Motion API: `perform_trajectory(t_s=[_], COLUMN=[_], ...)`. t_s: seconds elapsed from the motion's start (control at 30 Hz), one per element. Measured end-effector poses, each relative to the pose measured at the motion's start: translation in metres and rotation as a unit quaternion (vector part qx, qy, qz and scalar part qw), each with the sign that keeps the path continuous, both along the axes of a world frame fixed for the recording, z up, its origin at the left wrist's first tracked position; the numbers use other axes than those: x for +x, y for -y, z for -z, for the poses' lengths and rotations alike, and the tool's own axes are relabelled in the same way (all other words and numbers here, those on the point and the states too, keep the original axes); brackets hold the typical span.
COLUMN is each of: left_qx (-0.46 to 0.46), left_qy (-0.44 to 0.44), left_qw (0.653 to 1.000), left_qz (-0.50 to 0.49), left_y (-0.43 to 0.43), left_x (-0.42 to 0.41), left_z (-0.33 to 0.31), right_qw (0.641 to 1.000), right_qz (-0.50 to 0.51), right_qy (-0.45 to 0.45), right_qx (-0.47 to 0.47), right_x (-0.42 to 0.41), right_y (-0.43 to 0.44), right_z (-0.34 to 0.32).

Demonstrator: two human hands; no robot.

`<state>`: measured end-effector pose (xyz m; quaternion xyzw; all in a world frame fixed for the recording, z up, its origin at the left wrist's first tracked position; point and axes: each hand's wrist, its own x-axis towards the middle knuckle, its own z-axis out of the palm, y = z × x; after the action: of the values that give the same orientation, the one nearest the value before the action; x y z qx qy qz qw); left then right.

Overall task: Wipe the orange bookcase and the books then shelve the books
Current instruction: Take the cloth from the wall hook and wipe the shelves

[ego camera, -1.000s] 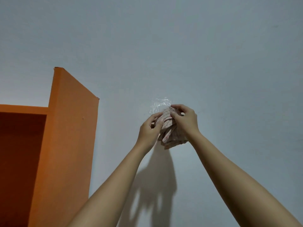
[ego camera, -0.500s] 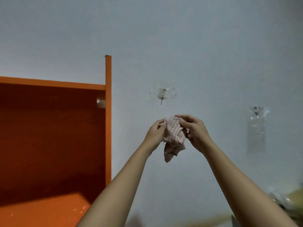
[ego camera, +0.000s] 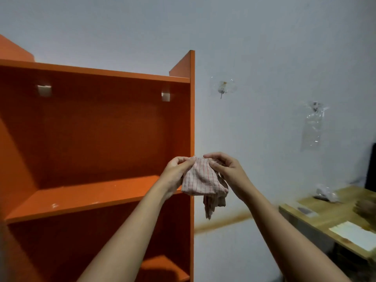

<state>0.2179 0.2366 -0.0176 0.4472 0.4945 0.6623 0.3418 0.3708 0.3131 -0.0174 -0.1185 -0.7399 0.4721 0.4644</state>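
Head-camera view looking up along two bare forearms. Raised side by side in front of a pale wall (ego camera: 264, 47), the left hand (ego camera: 176, 171) and right hand (ego camera: 228, 173), each pinching the top edge of a small pink-and-white checked cloth (ego camera: 201, 180) between thumb and curled fingertips. Bunched fabric stretched between the two hands, with a loose tail hanging beneath. Behind the left hand, the front right edge of the orange bookcase (ego camera: 97, 129); impossible to tell whether touching it or not. Filling the left half of the view, the bookcase itself: upright against the wall, open-fronted, with a top compartment, a middle shelf (ego camera: 81, 198) dotted with a few pale specks, and a lower shelf just visible near the bottom. High on the back panel, near its upper corners, two small metal brackets (ego camera: 43, 90). On the wall to the right of the bookcase, a clear adhesive hook (ego camera: 222, 88), and further right a clear plastic bag (ego camera: 312, 127) hanging flat. Low at the right, a wooden table (ego camera: 325, 212) with a white sheet (ego camera: 354, 235) near its front edge and blurred items toward its far edge.
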Motion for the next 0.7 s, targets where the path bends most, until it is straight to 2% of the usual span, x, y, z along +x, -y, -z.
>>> perform_trajectory(t_s=[0.2,0.37,0.5,0.6,0.7], left_qx=[0.026,0.074,0.099,0.120,0.125], left_qy=[-0.012,-0.037,-0.054,-0.067,-0.083], left_qw=[0.999,0.989,0.970,0.954,0.943], left_qz=[-0.039,-0.124,-0.216,-0.268,-0.297], left_y=[0.080,0.132,0.160,0.175,0.189], left_x=[-0.059,-0.109,-0.148,-0.169,-0.182], left_z=[-0.002,-0.004,-0.007,-0.011,-0.014], right_qw=[0.992,0.985,0.984,0.979,0.977], right_qz=[-0.055,-0.054,-0.061,-0.078,-0.150], right_qy=[0.039,0.050,0.044,0.081,0.078], right_qx=[0.104,0.157,0.164,0.168,0.126], right_x=[-0.067,-0.138,-0.192,-0.220,-0.233], right_y=[0.053,0.074,0.093,0.103,0.114], right_z=[-0.005,-0.003,0.002,0.008,0.009])
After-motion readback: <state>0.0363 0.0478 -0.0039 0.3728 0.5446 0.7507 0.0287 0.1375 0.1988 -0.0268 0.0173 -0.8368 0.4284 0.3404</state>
